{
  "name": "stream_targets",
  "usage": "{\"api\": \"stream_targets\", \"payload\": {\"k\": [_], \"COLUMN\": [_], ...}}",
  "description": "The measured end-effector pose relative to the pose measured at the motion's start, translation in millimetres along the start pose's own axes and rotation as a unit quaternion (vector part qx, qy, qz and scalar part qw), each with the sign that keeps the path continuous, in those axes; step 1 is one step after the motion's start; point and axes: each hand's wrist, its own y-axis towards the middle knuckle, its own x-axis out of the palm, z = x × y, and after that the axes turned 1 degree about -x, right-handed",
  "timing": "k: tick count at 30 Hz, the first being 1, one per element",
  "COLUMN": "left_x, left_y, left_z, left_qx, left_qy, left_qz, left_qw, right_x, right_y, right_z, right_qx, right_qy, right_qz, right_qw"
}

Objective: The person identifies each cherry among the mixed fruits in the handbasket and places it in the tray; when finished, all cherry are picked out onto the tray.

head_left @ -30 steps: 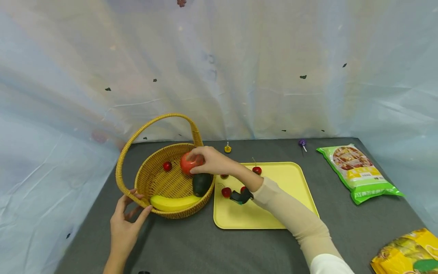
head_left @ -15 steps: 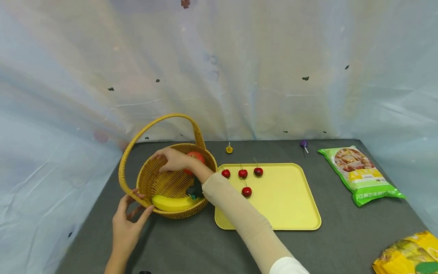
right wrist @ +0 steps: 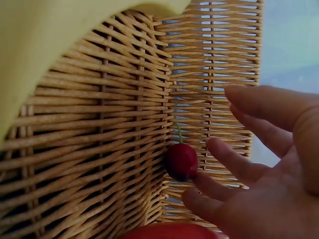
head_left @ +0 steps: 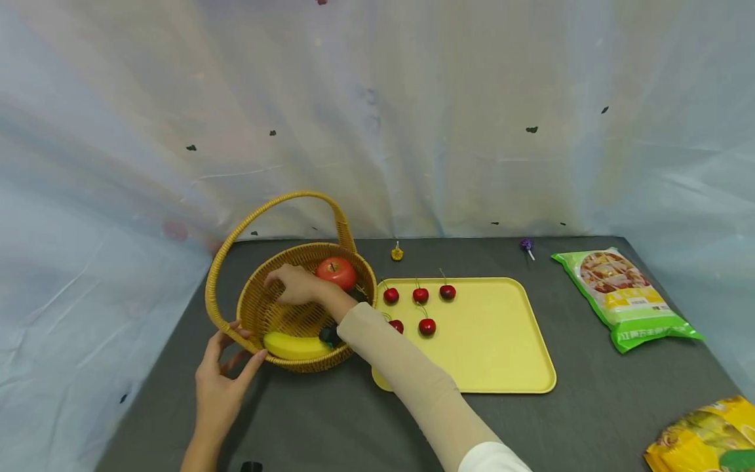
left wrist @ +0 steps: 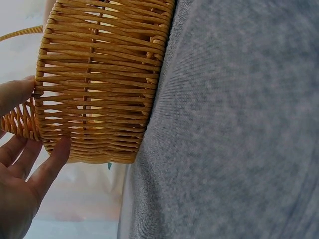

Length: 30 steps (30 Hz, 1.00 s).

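A yellow wicker basket (head_left: pixel 244 308) with a tall arched handle stands at the left of the table. My left hand (head_left: pixel 219 387) grips its rim by the handle's near foot, thumb and fingers on either side of the wicker. Inside the basket is my right hand (head_left: pixel 295 285), its fingers spread and loosely bent in the right wrist view. There a dark red cherry (right wrist: pixel 181 162) with a green stem lies against the basket wall, close to the fingertips; contact is unclear. A red apple (head_left: pixel 336 271) and a banana (head_left: pixel 297 346) also lie in the basket. My forearm partly hides a dark green fruit (head_left: pixel 357 294).
Right of the basket lies a yellow tray (head_left: pixel 489 341) with several cherries (head_left: pixel 427 326). Behind are a yellow lollipop (head_left: pixel 397 253) and a purple lollipop (head_left: pixel 527 245). A green food bag (head_left: pixel 628 295) and a yellow bag (head_left: pixel 708 436) lie at the right.
My right hand has left the apple and moved left and down to the basket's inner left side, near the cherry. My left hand keeps its hold on the rim.
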Motion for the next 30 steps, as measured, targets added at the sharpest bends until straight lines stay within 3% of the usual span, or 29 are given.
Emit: {"api": "stream_targets", "payload": {"k": [3,13,19,25,30], "left_x": [-1.7,-4.4,-4.8,-1.8,1.3], "left_y": [-0.4,-1.0,-1.5,-0.6,0.0], "left_z": [0.1,-1.7,-0.7,-1.3,-0.8], "left_qx": [-0.002,-0.010,-0.016,-0.030,-0.031], "left_qy": [0.004,0.009,0.001,0.004,-0.006], "left_qz": [0.003,0.005,0.008,0.008,0.005], "left_qw": [1.0000,0.9999,0.9998,0.9995,0.9995], "right_x": [1.2,5.3,3.7,-10.8,-35.6], "right_y": [0.3,0.4,-4.5,-11.0,-35.8], "right_z": [-2.9,-6.9,-8.8,-8.5,2.2], "right_qx": [0.004,0.030,0.010,-0.038,-0.116], "right_qy": [-0.019,-0.006,0.003,0.063,0.138], "right_qz": [-0.011,-0.081,-0.123,-0.088,-0.037], "right_qw": [0.9997,0.9963,0.9923,0.9934,0.9829]}}
